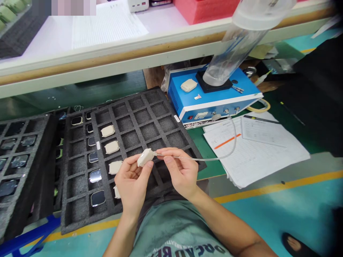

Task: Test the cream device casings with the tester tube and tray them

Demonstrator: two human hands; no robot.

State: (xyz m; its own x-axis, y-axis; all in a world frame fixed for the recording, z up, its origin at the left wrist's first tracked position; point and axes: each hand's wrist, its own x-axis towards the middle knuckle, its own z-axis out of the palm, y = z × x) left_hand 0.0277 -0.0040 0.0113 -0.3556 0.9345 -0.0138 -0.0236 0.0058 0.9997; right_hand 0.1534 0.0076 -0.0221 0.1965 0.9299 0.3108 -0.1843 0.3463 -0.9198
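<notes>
Watch case (146, 157): warm cream. Cord (209, 159): translucent pale grey. Foam tray (148, 132): charcoal, grid of squares. Machine (214, 98): bright blue, white front trim (222, 108), small red switch (190, 117). Papers (257, 157): white, faint grey ruling; orange strip (227, 141) across. Shirt (171, 225): muted green, dark lettering (184, 250). Shelf (166, 21): lilac-white, tan edge band (134, 52). Foam block (206, 10): coral red. Floor (257, 210): turquoise, yellow stripe (268, 186).

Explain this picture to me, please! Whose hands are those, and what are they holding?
There's just one picture, taken by a camera on the person's head, looking down past their green shirt. Those are that person's own bare hands. The left hand holds a small pale case. The right hand pinches a thin clear tube beside it, which curves to a blue box. Similar pale pieces sit in a black foam tray; papers lie to the right.
</notes>
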